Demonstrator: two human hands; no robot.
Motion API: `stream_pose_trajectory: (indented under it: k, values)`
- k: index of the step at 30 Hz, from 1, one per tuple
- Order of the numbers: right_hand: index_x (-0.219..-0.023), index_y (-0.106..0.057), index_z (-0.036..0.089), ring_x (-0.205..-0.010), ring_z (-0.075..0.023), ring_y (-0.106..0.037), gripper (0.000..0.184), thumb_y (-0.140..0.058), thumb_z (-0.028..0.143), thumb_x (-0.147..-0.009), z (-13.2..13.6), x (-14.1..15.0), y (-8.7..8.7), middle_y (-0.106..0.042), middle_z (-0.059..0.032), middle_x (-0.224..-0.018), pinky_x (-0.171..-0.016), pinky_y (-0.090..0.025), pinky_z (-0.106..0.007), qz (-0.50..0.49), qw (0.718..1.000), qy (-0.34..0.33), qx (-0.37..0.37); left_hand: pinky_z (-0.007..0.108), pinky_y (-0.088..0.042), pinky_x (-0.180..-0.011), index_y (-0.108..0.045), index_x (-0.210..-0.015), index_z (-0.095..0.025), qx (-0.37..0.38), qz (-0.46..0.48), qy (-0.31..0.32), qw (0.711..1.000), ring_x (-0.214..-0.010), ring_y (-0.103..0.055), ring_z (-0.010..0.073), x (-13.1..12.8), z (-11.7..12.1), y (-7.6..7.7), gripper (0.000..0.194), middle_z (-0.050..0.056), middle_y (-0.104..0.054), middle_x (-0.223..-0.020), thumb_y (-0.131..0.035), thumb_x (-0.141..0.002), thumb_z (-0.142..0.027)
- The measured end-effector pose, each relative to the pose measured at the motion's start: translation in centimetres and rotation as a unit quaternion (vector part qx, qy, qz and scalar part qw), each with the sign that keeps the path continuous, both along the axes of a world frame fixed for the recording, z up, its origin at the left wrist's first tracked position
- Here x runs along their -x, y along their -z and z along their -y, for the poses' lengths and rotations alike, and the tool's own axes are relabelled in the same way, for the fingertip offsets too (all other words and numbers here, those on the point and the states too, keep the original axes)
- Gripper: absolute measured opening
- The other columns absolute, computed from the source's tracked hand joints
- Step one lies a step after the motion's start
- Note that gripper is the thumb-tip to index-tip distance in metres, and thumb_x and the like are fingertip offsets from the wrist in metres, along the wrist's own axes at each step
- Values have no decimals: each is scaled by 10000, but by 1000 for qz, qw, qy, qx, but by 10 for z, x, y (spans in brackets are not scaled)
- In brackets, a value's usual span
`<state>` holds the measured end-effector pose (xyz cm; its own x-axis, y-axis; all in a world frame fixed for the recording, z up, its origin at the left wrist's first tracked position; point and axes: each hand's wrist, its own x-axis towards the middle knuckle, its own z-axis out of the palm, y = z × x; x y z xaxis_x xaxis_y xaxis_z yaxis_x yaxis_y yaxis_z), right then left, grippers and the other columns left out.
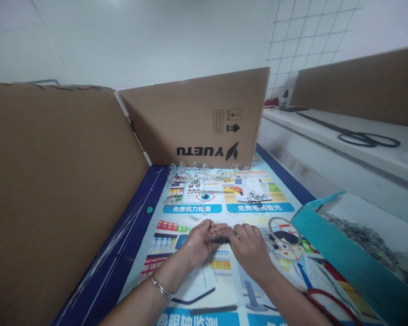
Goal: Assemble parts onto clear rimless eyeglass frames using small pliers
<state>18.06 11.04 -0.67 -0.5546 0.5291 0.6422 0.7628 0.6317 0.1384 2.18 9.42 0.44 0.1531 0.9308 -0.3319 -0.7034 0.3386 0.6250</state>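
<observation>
My left hand point(199, 242) and my right hand point(250, 246) meet over a printed poster point(221, 290) that covers the work surface. Both pinch a small dark part point(220, 239) between their fingertips; what the part is I cannot make out. A metal bangle point(161, 287) sits on my left wrist. Ahead of my hands lies a cluster of small dark rings point(256, 198), and a scatter of small clear pieces point(197, 172) runs along the foot of the cardboard wall.
Cardboard panels stand to the left point(54, 194) and behind point(197, 117), the rear one printed YUETU. A teal box point(343, 253) with several metal pieces sits at the right. Black scissors point(363, 137) lie on a white shelf point(326, 131) further right.
</observation>
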Motion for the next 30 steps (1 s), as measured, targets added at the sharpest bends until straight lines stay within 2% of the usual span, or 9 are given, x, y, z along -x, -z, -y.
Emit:
stream_pose_trajectory:
  k: [4,9,15,30]
  values:
    - [-926,-584,195,-749,-169,-418,154,-478,157,-821,2,-1,-1,-517,-38,-764,-723,-271,-345,14,999,-1,-31,234,-423,-529,-460,-703,-162,1,16,24,1000,-699,-601,164,-1,2,1,184,59,-618,-815,-519,-797,-309]
    - [-922,-582,204,-763,-178,-424,151,-484,161,-816,2,-1,-2,-527,-40,-782,-729,-274,-353,26,999,0,-37,241,-438,-574,-473,-714,-160,4,36,23,999,-722,-583,156,-3,5,-2,173,51,-594,-814,-537,-790,-303]
    - [-897,-582,216,-743,-174,-418,141,-472,165,-827,3,-1,-3,-523,-32,-760,-715,-269,-350,21,999,-4,-32,244,-436,-607,-474,-679,-155,10,47,15,999,-643,-544,130,-6,7,-1,185,8,-522,-662,-550,-781,-289]
    - [-863,-579,218,-696,-151,-397,143,-449,163,-844,2,-1,-3,-513,-20,-731,-670,-246,-325,-1,999,-34,-23,243,-412,-636,-476,-633,-152,17,48,11,999,-620,-500,112,-8,7,0,199,-4,-476,-629,-614,-724,-264]
